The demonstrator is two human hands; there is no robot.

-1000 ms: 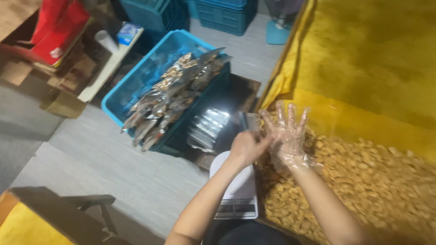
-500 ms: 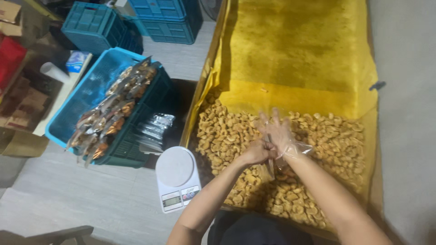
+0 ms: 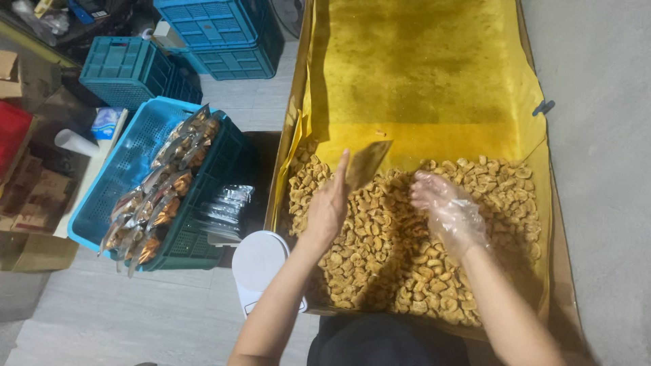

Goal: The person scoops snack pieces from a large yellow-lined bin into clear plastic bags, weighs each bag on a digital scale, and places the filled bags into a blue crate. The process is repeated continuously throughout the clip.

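- Two hands work over a large cardboard tray (image 3: pixel 560 257) lined with yellow sheeting (image 3: pixel 413 74), whose near part is heaped with small golden-brown fried snack pieces (image 3: pixel 380 251).
- The left hand (image 3: pixel 328 203) is bare; its grip is pinched on the lower edge of a small clear bag (image 3: pixel 367 163), which stands up at a tilt just above the snack pile, near the tray's left wall.
- The right hand (image 3: pixel 449 213) wears a thin clear plastic glove; its fingers are loosely spread and curved downward, resting on the snacks right of the bag, holding nothing that can be made out.
- The two hands are near each other but apart, with snacks showing between them.
- A white kitchen scale (image 3: pixel 261 268) sits on the floor just left of the tray, beside the left forearm.
- Left of the scale stands a light blue crate (image 3: pixel 115 183) with a row of filled, sealed snack packets (image 3: pixel 159 196) lying along its edge.
- A loose stack of empty clear bags (image 3: pixel 227 210) lies between that crate and the tray.
- Farther back stand darker teal and blue crates (image 3: pixel 217 30), with cardboard boxes (image 3: pixel 30 196) at the far left.
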